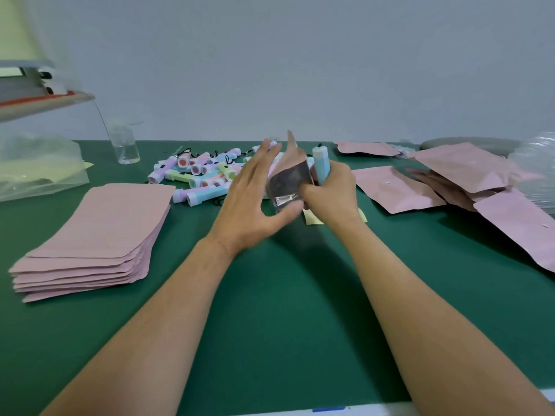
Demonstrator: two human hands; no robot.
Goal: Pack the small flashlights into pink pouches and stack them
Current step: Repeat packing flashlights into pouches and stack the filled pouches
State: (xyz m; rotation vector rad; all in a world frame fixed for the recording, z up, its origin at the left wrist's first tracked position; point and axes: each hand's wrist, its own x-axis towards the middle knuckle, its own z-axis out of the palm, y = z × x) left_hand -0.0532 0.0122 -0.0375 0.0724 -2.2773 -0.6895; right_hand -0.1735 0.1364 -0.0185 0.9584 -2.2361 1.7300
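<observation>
My right hand grips a light-blue flashlight, held upright, and also pinches one edge of a pink pouch whose silver inside shows. My left hand has its fingers spread; its thumb presses the pouch's lower edge and its fingers lie behind the pouch. A pile of pastel flashlights lies just beyond my hands. A stack of flat, empty pink pouches sits at the left. Bulging pink pouches are heaped loosely at the right.
The green table mat covers the work surface. A clear plastic bottle stands at the back left beside a clear plastic bag. Yellow paper slips lie under my right hand. Clear plastic wrap sits at the far right.
</observation>
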